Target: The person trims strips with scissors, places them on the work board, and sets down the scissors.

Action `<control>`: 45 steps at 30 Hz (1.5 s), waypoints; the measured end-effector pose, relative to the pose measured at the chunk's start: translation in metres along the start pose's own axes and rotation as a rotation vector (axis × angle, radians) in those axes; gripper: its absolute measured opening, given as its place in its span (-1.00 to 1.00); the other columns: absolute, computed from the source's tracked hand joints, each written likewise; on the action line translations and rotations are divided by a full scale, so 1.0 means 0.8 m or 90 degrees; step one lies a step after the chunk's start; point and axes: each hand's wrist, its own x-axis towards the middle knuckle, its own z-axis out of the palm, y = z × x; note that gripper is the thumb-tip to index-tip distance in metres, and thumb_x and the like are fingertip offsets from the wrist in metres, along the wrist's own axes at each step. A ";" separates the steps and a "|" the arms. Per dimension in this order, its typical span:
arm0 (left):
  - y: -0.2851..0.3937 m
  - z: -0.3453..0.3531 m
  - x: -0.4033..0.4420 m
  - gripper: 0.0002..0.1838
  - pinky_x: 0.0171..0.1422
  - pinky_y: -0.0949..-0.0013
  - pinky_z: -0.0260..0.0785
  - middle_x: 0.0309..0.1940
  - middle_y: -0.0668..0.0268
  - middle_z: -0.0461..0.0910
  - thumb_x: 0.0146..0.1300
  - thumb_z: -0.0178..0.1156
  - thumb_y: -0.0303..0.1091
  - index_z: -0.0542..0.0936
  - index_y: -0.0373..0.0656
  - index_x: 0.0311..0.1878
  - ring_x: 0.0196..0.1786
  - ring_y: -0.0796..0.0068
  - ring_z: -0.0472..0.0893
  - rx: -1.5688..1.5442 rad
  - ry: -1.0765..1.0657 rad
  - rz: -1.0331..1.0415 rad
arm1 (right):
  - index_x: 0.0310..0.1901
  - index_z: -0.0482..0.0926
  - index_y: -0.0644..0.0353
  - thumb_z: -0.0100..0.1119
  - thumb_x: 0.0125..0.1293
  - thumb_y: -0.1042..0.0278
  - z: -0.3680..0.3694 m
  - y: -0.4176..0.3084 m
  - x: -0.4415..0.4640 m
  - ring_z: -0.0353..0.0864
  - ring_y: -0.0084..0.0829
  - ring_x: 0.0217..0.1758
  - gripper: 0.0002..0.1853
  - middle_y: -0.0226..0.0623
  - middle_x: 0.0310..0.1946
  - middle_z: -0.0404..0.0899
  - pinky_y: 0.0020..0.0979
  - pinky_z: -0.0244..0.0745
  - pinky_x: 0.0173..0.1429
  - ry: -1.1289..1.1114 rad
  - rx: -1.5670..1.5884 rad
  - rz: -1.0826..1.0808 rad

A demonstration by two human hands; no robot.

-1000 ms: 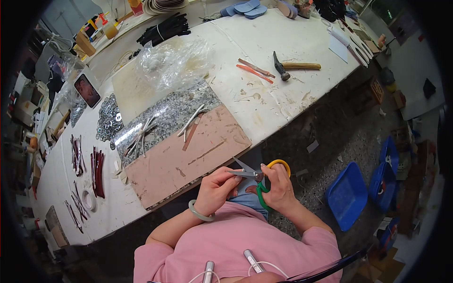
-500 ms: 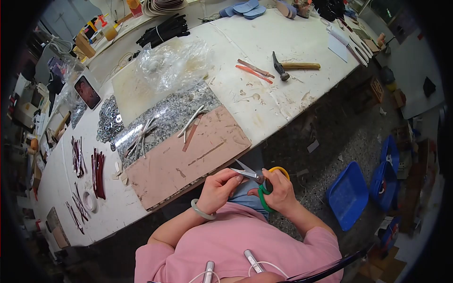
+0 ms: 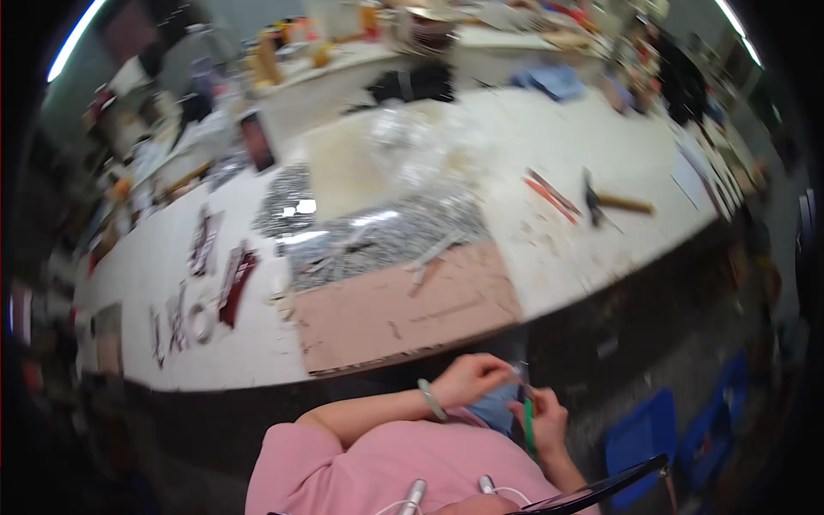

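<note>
Over my lap, just off the table's front edge, my right hand (image 3: 545,421) is closed around a pair of scissors (image 3: 529,427). Their green handle loop shows; the blades are blurred and point up between my hands. My left hand (image 3: 472,380), with a pale bangle (image 3: 432,399) on its wrist, has its fingers pinched together close to the blades. Whatever it pinches is too small and smeared to make out. In front of both hands lies a brown board (image 3: 403,318), with pale thin strips (image 3: 439,249) and a brown strip (image 3: 426,278) on it.
A hammer (image 3: 622,203) and orange strips (image 3: 549,197) lie on the right of the white table (image 3: 566,266). Dark red strips (image 3: 235,285), a tape roll (image 3: 201,324) and a chain heap (image 3: 287,199) are at left. Clear plastic (image 3: 421,146) lies behind. A blue bin (image 3: 642,439) stands right.
My head view has tilted up and swung, so the table sits lower and further right, blurred. The scissor blades, spread before, now look closer together. Both hands remain near each other.
</note>
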 end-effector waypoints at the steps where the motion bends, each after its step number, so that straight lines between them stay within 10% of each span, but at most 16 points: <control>1: -0.013 0.007 0.001 -0.75 -0.27 0.58 0.38 -0.35 0.39 0.62 0.36 0.15 -0.32 0.61 -0.29 -0.04 -0.36 0.73 0.48 -0.031 0.004 0.038 | -0.21 0.50 0.22 0.39 0.16 0.38 0.001 0.005 0.001 0.50 -0.61 -0.58 -0.74 -0.44 -0.59 0.52 -0.54 0.43 -0.49 0.017 0.122 0.097; 3: -0.020 0.007 0.005 -0.72 -0.31 0.59 0.35 -0.36 0.41 0.60 0.37 0.15 -0.27 0.59 -0.29 -0.01 -0.39 0.74 0.45 -0.067 -0.016 0.042 | -0.21 0.42 0.18 0.26 0.28 0.34 -0.015 0.000 0.010 0.35 -0.71 -0.70 -0.80 -0.44 -0.62 0.44 -0.63 0.17 -0.71 0.036 0.337 0.284; 16: -0.008 0.003 -0.011 -0.72 -0.48 0.61 0.06 -0.57 0.55 0.33 0.41 0.10 -0.15 0.54 -0.20 -0.19 -0.54 0.77 0.21 -0.291 -0.251 -0.109 | 0.09 0.31 0.26 0.27 0.13 0.60 -0.001 -0.064 0.041 0.50 -0.58 -0.47 -0.51 -0.36 -0.39 0.49 -0.56 0.45 -0.40 0.010 0.450 0.067; 27: 0.032 -0.002 -0.018 -0.79 -0.50 0.61 0.04 -0.59 0.56 0.35 0.33 0.18 -0.19 0.61 -0.14 -0.26 -0.56 0.78 0.24 -0.366 -0.104 -0.201 | 0.15 0.26 0.25 0.20 0.14 0.73 -0.001 -0.058 0.050 0.52 -0.53 -0.15 -0.45 -0.32 -0.23 0.49 -0.52 0.48 -0.08 -0.069 0.523 -0.023; 37: 0.045 -0.017 -0.017 -0.74 -0.51 0.63 0.03 -0.53 0.53 0.40 0.27 0.22 -0.43 0.59 -0.27 0.01 -0.57 0.76 0.25 -0.515 -0.002 -0.210 | 0.12 0.35 0.29 0.53 -0.12 -0.04 -0.012 -0.063 0.032 0.49 -0.25 -0.30 -0.16 -0.16 -0.28 0.48 -0.29 0.44 -0.20 0.011 -0.128 -0.184; 45: 0.042 -0.014 -0.017 -0.74 -0.49 0.61 0.03 -0.57 0.50 0.36 0.25 0.16 -0.52 0.59 -0.32 0.01 -0.57 0.74 0.24 -0.524 0.028 -0.206 | 0.15 0.29 0.27 0.56 -0.18 0.04 -0.009 -0.063 0.039 0.39 -0.08 -0.11 -0.11 -0.07 -0.11 0.37 -0.11 0.30 0.03 0.074 -0.248 -0.306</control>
